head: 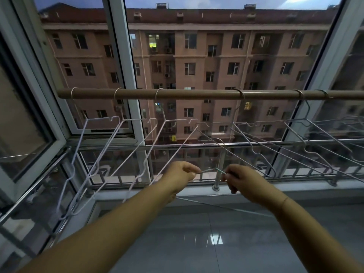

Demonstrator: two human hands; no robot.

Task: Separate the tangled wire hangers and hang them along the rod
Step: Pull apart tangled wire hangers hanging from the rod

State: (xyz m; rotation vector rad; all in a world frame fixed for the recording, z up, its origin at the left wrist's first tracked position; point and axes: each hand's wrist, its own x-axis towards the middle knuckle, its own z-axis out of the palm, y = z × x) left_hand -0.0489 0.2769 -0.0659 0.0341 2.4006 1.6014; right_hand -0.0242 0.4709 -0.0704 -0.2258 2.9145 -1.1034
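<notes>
Head view, from the left: three white hangers (98, 118) hang by their hooks on the left stretch of a brown rod (197, 94), spaced apart, their frames slanting down and to the left toward the metal railing (118, 146). The rod's long axis runs level from side to side in front of the window. Below its middle, the left hand (180, 173) pinches a thin wire hanger (208, 170) between thumb and curled fingers. The right hand (239, 179), just beside it, pinches the same twisted stretch of wire the same way. This hanger is off the rod, well below it, and its long bottom wire (226, 206) runs left to right under both wrists, dropping slightly rightward. Whether the hook above the hands belongs to it cannot be told. Farther right, grey hangers (297, 120) hook over the rod, their frames overlapping and slanting down to the right.
</notes>
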